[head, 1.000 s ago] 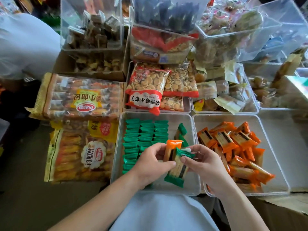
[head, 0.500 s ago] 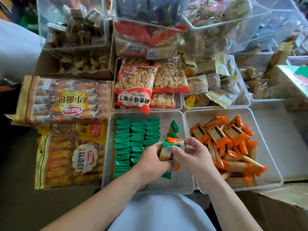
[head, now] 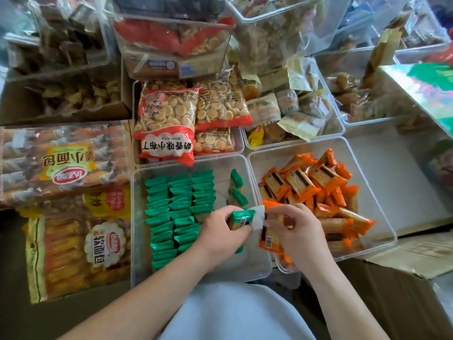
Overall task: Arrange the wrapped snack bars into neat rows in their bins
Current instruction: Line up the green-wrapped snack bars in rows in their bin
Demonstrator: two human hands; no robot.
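- Bread packs: two large clear packs lie left of the bins, the upper pack (head: 63,163) with a yellow label and the lower pack (head: 78,244) with a round white one.
- Biscuit bag (head: 166,128): red and white, full of small round biscuits. It lies in a clear tub just behind the green bin, and its near edge overhangs that bin's far rim.
- Pastry tub (head: 339,123): a clear tub behind the orange bin, holding loose pale-wrapped pieces.
- Cardboard box (head: 404,256): its flap sits at the near right, under the orange bin's corner.
- Green bin (head: 133,217): a clear tub. The rows of green bars (head: 176,204) number three, packed on edge along the left and middle.
- Loose green bars (head: 236,187): two tilted pieces at the far right of this bin, apart from the rows.
- Orange bin (head: 382,212): a clear tub touching the green bin's right wall. The orange bars (head: 313,187) lie in a jumbled heap on its left half.
- Left hand (head: 220,231): over the near right of the green bin, hiding the near end of the third row. Its fingers are curled round a green bar (head: 241,218).
- Right hand (head: 296,231): over the wall shared by the two bins. Finger and thumb pinch an orange bar (head: 268,238), which hangs upright.
- Pale wrapper end (head: 258,217): between the two hands. I cannot tell which bar it belongs to.
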